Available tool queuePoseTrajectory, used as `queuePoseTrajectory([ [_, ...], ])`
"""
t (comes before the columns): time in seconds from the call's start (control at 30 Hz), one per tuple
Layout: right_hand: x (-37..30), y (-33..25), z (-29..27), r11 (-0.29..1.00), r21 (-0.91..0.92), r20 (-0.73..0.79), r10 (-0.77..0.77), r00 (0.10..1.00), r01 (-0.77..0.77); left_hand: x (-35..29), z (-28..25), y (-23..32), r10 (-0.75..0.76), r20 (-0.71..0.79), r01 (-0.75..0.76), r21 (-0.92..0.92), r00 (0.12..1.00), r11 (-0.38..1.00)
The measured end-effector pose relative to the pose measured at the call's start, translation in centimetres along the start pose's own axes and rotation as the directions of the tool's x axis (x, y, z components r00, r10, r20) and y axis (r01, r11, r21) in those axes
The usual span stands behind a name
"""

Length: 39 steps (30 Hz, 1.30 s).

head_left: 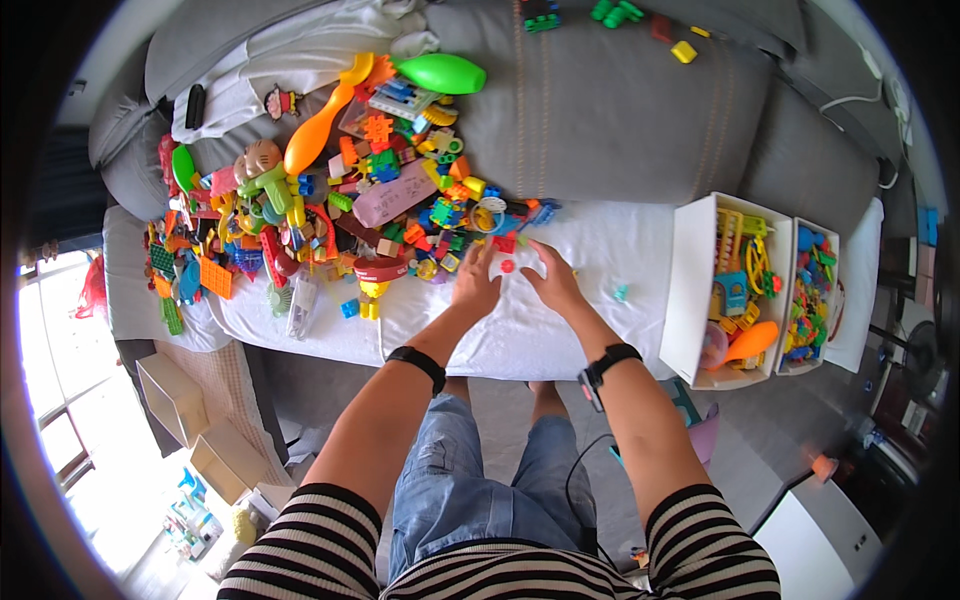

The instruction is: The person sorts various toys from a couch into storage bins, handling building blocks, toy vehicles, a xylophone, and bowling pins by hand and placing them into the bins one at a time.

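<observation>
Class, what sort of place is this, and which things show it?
Probably a home living room: there is a grey sofa, with toys heaped on it and a white box of more.

1. A big gray sofa (620,120) fills 12 to 1 o'clock, with light stitches on it.
2. At 10 to 11 o'clock, a white cloth (265,70) lies on the sofa.
3. A bright window (62,400) is between 8 and 9 o'clock.
4. Two tan boxes (228,460) stand near 8 o'clock.
5. Some little bottles (193,520) sit at 8 o'clock too.
6. A white cord (850,98) bends at 2 o'clock.
7. A white cabinet (820,540) is at 4 o'clock.
</observation>
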State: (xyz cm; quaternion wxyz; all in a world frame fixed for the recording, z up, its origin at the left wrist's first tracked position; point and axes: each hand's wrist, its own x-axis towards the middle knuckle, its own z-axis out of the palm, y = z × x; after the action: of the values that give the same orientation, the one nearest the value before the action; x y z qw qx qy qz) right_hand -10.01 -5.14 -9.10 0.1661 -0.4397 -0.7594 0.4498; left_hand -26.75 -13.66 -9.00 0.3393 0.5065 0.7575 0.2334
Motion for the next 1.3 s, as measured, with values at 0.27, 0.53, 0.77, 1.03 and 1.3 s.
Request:
queuePoseTrajectory([
  [0.27,5.4,-0.4,7.9,0.828,-0.328,-0.099,0.449,0.888,-0.455,3.6,-6.1,-3.1,0.032,0.007,-0.032,0.427,0.999,0.904],
  [0.53,3.3,2.2,6.4,0.968,-0.042,-0.318,0.223,0.921,-0.249,6.2,-7.7,-2.4,0.074,0.153,-0.122,0.332,0.985,0.935],
  [0.77,4.7,-1.4,6.0,0.672,0.596,-0.21,0.659,0.723,-0.439,8.1,-8.1,-5.2,0.181,0.093,-0.195,0.186,0.979,0.963],
  [1.03,1.7,0.3,2.9,0.971,0.167,-0.413,0.226,0.882,-0.17,5.0,-7.4,-3.8,-0.26,0.476,0.54,-0.78,0.84,0.316],
  [1.3,-1.8,0.4,-2.8,0.244,0.961,-0.065,0.652,0.756,-0.128,4.1,-5.2,2.7,-0.127,0.518,0.527,-0.776,0.846,0.346],
])
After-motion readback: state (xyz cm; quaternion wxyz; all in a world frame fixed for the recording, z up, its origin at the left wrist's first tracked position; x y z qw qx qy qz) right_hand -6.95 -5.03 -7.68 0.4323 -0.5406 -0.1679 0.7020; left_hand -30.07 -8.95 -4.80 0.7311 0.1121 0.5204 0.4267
